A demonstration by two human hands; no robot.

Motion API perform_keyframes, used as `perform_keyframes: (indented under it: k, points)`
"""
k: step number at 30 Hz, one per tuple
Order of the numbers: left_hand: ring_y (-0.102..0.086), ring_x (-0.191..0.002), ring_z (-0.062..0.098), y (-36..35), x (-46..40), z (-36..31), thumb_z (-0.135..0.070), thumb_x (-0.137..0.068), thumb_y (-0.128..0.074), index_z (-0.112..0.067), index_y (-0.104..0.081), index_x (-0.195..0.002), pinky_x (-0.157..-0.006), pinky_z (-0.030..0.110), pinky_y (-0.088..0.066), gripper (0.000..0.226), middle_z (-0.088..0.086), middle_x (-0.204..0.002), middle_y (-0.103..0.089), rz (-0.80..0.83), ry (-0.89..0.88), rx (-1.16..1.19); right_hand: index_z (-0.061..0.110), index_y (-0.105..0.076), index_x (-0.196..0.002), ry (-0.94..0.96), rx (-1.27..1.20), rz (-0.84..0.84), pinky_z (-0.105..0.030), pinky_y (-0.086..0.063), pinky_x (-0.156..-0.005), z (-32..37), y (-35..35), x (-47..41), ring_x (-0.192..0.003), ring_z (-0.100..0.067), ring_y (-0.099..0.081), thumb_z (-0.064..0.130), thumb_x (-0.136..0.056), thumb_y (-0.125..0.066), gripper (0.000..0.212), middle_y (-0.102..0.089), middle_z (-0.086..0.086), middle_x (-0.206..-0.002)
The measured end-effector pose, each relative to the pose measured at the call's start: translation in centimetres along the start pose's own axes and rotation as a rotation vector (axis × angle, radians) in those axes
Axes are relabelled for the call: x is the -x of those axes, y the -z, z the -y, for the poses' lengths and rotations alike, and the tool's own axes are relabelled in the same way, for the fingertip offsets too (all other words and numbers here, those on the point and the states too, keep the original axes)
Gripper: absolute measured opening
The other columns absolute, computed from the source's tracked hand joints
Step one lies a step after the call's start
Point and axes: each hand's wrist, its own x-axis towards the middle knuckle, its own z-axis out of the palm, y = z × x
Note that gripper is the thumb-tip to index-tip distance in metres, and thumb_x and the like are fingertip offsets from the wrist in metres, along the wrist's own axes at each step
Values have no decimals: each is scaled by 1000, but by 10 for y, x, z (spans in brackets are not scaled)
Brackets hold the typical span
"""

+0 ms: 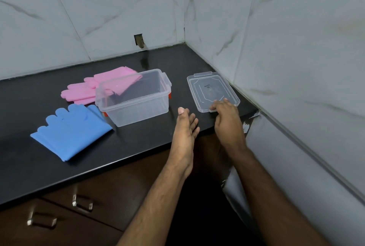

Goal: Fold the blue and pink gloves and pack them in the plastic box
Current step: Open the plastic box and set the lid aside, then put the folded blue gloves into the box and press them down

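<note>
A clear plastic box (138, 111) with red latches stands empty on the black counter (29, 170). Behind and left of it lie the pink gloves (83, 91), flat, partly hidden by the box. The blue gloves (73, 133) lie flat to the box's front left. The clear lid (209, 87) rests flat to the right of the box. My right hand (227, 121) touches the lid's near edge with its fingertips. My left hand (183, 135) hovers over the counter's front edge, between box and lid, fingers loosely together, holding nothing.
White marble-look wall tiles close the counter at the back and right, forming a corner. A small hole (139, 40) breaks the back wall. Brown drawers with metal handles (82, 203) sit below the counter edge.
</note>
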Motion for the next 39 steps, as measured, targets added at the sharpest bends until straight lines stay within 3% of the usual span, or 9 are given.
perform_keyframes:
  k: [5,8,11,14,19,25,29,32,39]
  points:
    - [-46,-144,20,0,4,-3,-53,-107,-25,-14,-31,-159,-123,37,-34,65,10,-158,-45,3,5,-6,9,-65,-96,6,-57,80,-49,-48,-96,-1,7,-18,-99,-25,-58,-16,-82,-45,35,-64,-6,-99]
    - [-46,-144,20,2,6,-5,-52,-108,-24,-14,-32,-159,-122,36,-34,64,10,-157,-45,3,-4,-12,11,-65,-98,3,-70,128,-46,-52,-90,1,9,-25,-100,-24,-60,-16,-83,-45,37,-66,-5,-103]
    - [-46,-144,19,6,6,-7,-53,-108,-25,-15,-33,-158,-122,35,-35,64,10,-157,-45,-12,-23,-12,12,-64,-112,27,-44,81,-45,-48,-105,4,4,-22,-120,-25,-56,-13,-89,-47,38,-61,-7,-124]
    - [-47,-143,18,13,8,-9,-53,-108,-25,-16,-34,-158,-122,37,-35,63,8,-157,-46,-40,-51,-16,15,-59,-129,47,-71,-42,-31,-39,-113,12,-7,-2,-142,-20,-38,0,-97,-55,36,-38,-7,-150]
    - [-52,-138,18,36,9,-8,-54,-108,-25,-14,-39,-155,-120,37,-38,63,9,-151,-52,-115,-76,18,15,-60,-127,43,-201,-185,-30,-52,-98,47,-30,42,-121,-15,-49,13,-102,-53,26,-41,-4,-133]
    - [-64,-124,20,81,20,-12,-52,-108,-32,-10,-55,-138,-109,32,-49,56,12,-132,-65,-303,-128,95,18,-61,-126,190,-266,72,-36,-54,-89,118,-57,67,-107,-13,-56,15,-101,-53,27,-52,3,-119]
    - [-65,-121,17,126,26,-28,-48,-108,-41,-7,-57,-134,-108,32,-50,52,11,-129,-67,-388,-111,116,15,-60,-127,215,-174,175,-42,-50,-91,157,-75,65,-108,-22,-52,15,-97,-59,30,-58,-4,-119]
    - [-69,-114,15,161,35,-40,-44,-107,-48,-12,-66,-119,-103,30,-53,39,7,-119,-73,-439,-118,65,12,-60,-130,220,-146,261,-44,-47,-94,183,-88,60,-111,-26,-51,14,-96,-63,34,-57,-8,-123]
    - [-74,-95,19,206,53,-55,-49,-106,-46,-9,-71,-103,-89,30,-58,47,7,-97,-75,-630,-137,34,14,-49,-146,244,-241,315,-27,-46,-103,222,-113,61,-123,-17,-53,11,-95,-68,55,-48,-3,-141]
